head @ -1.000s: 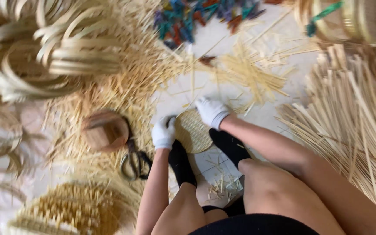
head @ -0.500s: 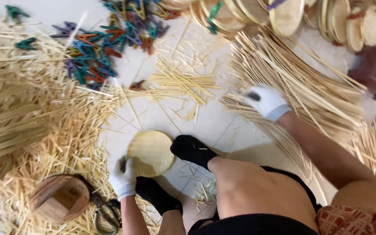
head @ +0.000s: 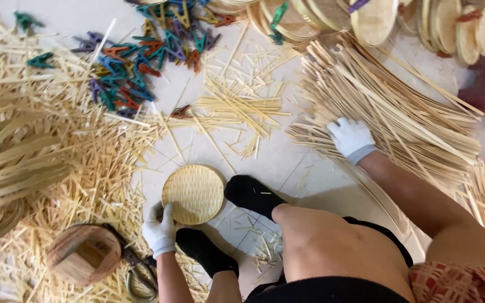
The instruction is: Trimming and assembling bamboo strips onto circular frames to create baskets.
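Note:
A round woven bamboo disc (head: 193, 193) lies flat on the tiled floor in front of me. My left hand (head: 160, 229), in a white glove, grips its near-left edge. Two feet in black socks (head: 252, 194) rest beside the disc, one touching its right edge. My right hand (head: 351, 137), also gloved in white, reaches out to the right and rests on a large pile of long thin bamboo strips (head: 399, 115), its fingers pressed among them. Whether it has closed on a strip is unclear.
Coloured clothespins (head: 136, 62) lie scattered at the top left. Short bamboo offcuts (head: 85, 163) cover the floor on the left, beside coiled wide bamboo bands (head: 12, 163). A round wooden block (head: 82, 255) and scissors (head: 138, 275) sit near my left hand. Finished woven discs (head: 377, 19) are stacked at the top.
My right hand left the disc and swung right to the strip pile. My left hand stayed on the disc's edge. The view turned to the right.

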